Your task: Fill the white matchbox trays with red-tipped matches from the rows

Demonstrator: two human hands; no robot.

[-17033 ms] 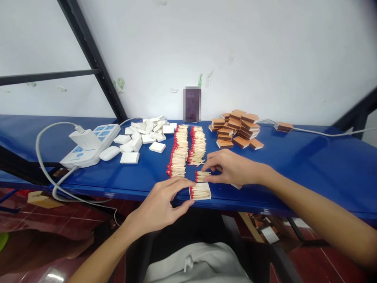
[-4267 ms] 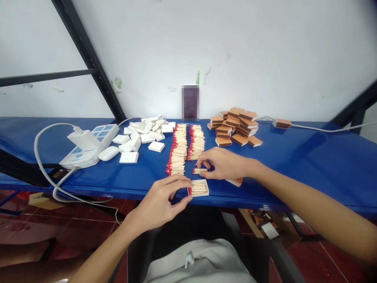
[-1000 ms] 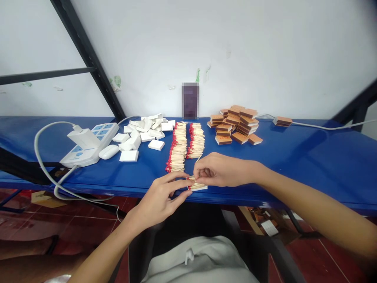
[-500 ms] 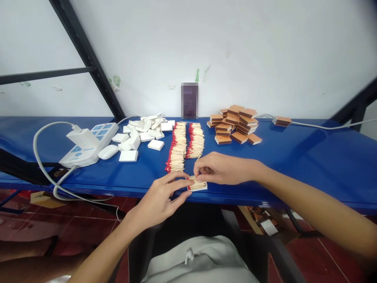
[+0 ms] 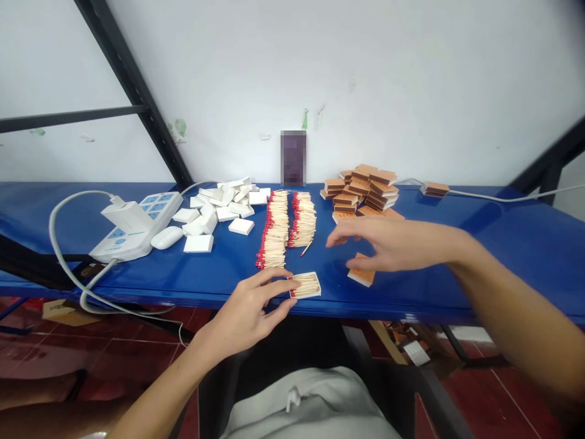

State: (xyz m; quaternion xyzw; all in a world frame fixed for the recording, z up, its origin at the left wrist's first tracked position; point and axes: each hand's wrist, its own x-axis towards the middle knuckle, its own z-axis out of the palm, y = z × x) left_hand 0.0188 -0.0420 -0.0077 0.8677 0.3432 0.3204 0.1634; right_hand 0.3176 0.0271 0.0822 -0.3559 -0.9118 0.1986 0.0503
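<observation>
My left hand grips the left end of a small white matchbox tray near the table's front edge. Red-tipped matches lie side by side inside the tray. To the right, my right hand hovers with fingers apart and nothing between them. Just below its thumb lies an orange matchbox sleeve, partly covered by the hand. Beyond the tray, two long rows of matches stretch toward the wall, and one loose match sticks out from the right row.
White matchbox trays are heaped at the back left. Orange matchbox sleeves form a pile at the back right. A power strip with a white cable and a white mouse-shaped object occupy the left side. A pixelated dark rectangle stands against the wall.
My right hand has left the tray, moved right and opened, uncovering the orange sleeve. A loose match now lies by the right row. The left hand still holds the tray.
</observation>
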